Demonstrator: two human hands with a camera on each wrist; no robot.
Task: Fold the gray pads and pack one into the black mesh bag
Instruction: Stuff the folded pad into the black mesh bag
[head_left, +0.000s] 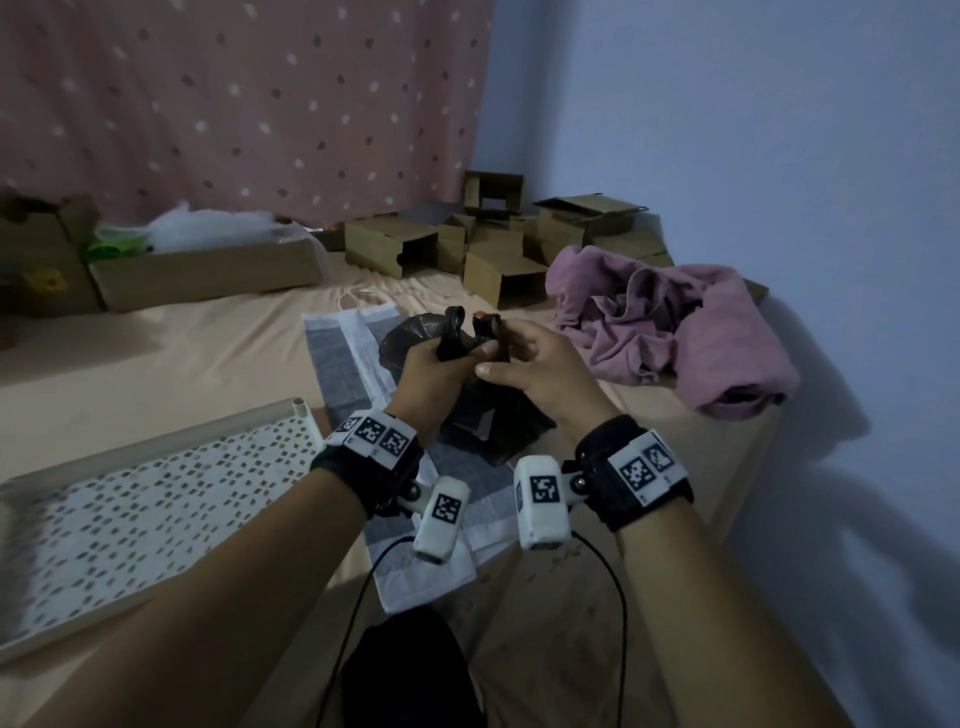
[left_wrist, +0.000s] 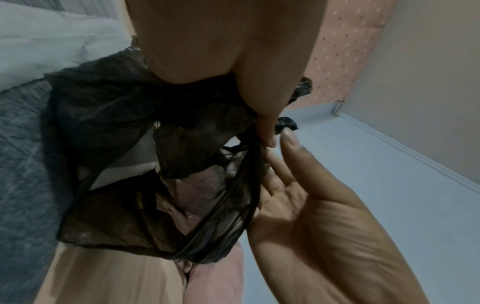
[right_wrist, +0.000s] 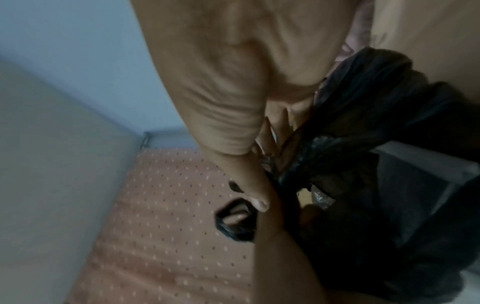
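Observation:
I hold the black mesh bag (head_left: 498, 415) up over the bed with both hands. My left hand (head_left: 451, 352) grips one bunched handle (head_left: 453, 325). My right hand (head_left: 493, 347) pinches the other handle (head_left: 491, 325) close beside it. In the left wrist view the thin bag (left_wrist: 116, 115) hangs from my left fingers (left_wrist: 267, 133), and a pale folded shape shows through it. In the right wrist view my thumb (right_wrist: 259, 202) presses on a handle loop (right_wrist: 233, 223). A gray pad (head_left: 337, 364) with white borders lies flat under the bag.
A pink cloth heap (head_left: 675, 322) lies at the right by the bed edge and the blue wall. Cardboard boxes (head_left: 493, 244) stand at the back, and a long one (head_left: 208, 270) at back left. A perforated white board (head_left: 130, 509) lies at the left.

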